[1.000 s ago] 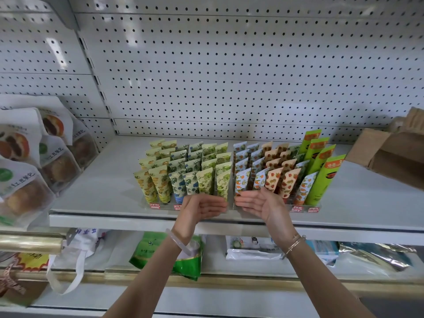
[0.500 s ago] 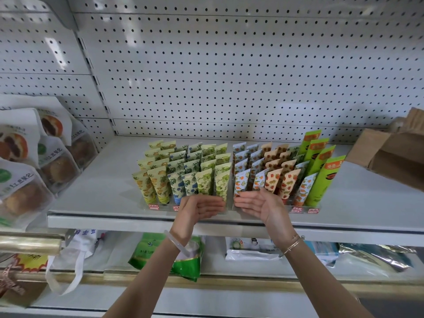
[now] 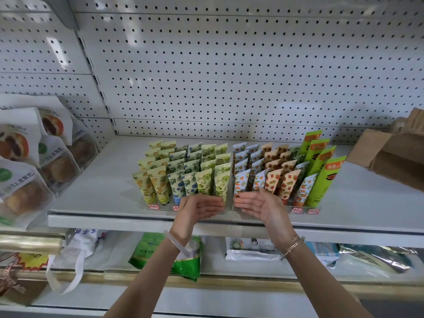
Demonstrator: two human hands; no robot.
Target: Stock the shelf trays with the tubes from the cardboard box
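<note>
Hardly anything moves: left hand (image 3: 199, 208) and right hand (image 3: 259, 203) stay with fingers straight, palms facing, at the front of the trays (image 3: 158, 205) holding tubes (image 3: 204, 182).

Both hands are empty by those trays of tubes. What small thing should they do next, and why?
Probably nudge the left tray and right tray together. The left hand and right hand are open, palms facing, at the tray fronts either side of the narrow gap, and the rows of tubes look full.
</note>
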